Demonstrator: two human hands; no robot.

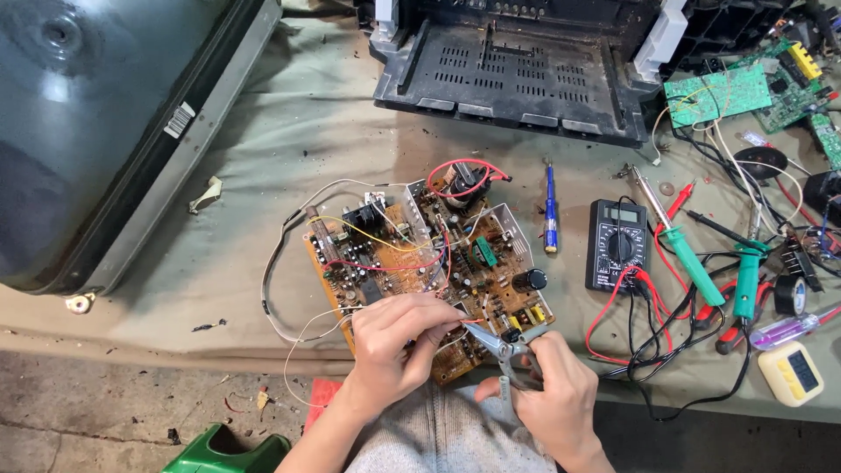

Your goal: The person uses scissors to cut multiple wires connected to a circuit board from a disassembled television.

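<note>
An orange-brown circuit board crowded with components and red, yellow and white wires lies on the cloth-covered bench in front of me. My left hand rests on the board's near edge, fingers pinched on a thin white wire. My right hand grips a pair of metal needle-nose pliers. The pliers' tip points left and meets the fingertips of my left hand at the board's near edge. What the jaws hold is too small to tell.
A picture tube lies at the left. A black casing stands at the back. Right of the board: a blue screwdriver, a black multimeter, green-handled soldering irons, green boards, a yellow meter.
</note>
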